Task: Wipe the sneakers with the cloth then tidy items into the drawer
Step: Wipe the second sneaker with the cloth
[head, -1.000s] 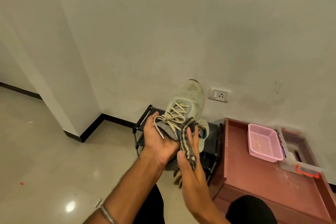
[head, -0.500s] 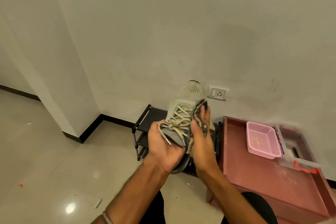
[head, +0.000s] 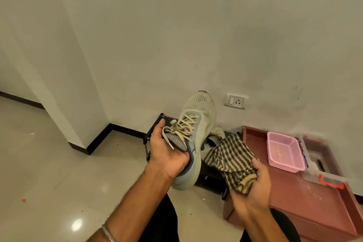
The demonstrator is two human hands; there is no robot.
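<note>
My left hand (head: pixel 167 153) grips a pale grey-green sneaker (head: pixel 196 124) by its heel, toe pointing up toward the wall, laces loose. To the right of it, my right hand (head: pixel 251 188) holds a bunched striped brown-and-cream cloth (head: pixel 229 157), a short way off the shoe's side. A second sneaker (head: pixel 216 135) lies partly hidden behind on the black shoe rack (head: pixel 155 129). The reddish drawer unit (head: pixel 294 192) stands at the right.
A pink plastic basket (head: pixel 282 151) and a clear box with an orange latch (head: pixel 326 175) sit on the reddish unit. A wall socket (head: pixel 235 101) is above the rack. Glossy tiled floor spreads to the left, with a wall corner there.
My right hand with the cloth has come down off the sneaker's side and moved right and toward me. The sneaker stays held up in my left hand.
</note>
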